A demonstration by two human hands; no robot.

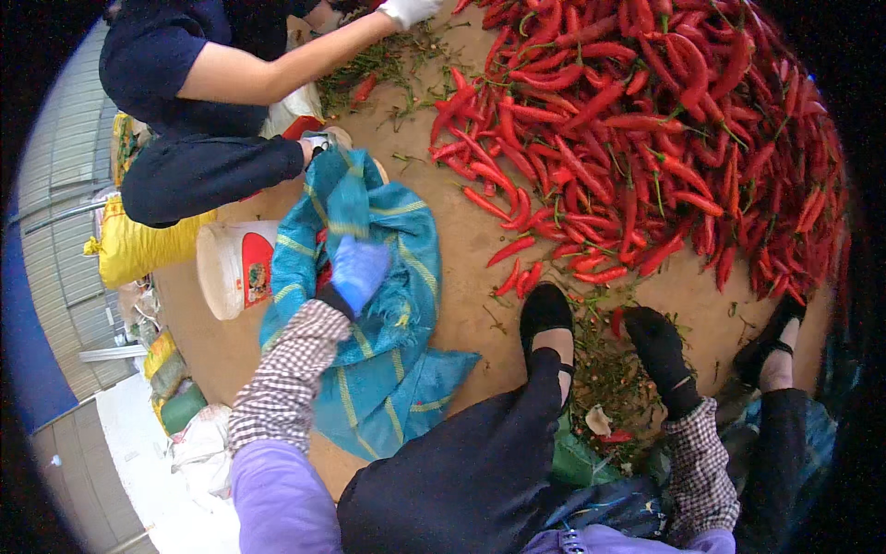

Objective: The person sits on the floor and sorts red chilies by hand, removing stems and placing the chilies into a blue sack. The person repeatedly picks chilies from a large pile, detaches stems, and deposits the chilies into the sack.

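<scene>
My left hand [360, 270], in a blue glove, is over the mouth of a teal woven sack [408, 311] with yellow stripes; red chili peppers show inside beside it. The hand is blurred, so whether it holds anything is unclear. My right hand [654, 346], in a black glove, is above a litter of green stems [602, 374] between my shoes. A red chili [617, 321] shows at its fingertips. A large heap of red chili peppers [623, 138] lies ahead and to the right, with a few loose ones at its near edge.
A co-worker [228, 76] with a white glove squats at the upper left. A white bucket [225, 270] lies left of the teal sack. A yellow sack [152, 242] and several other bags line the left side. More stems lie near the co-worker.
</scene>
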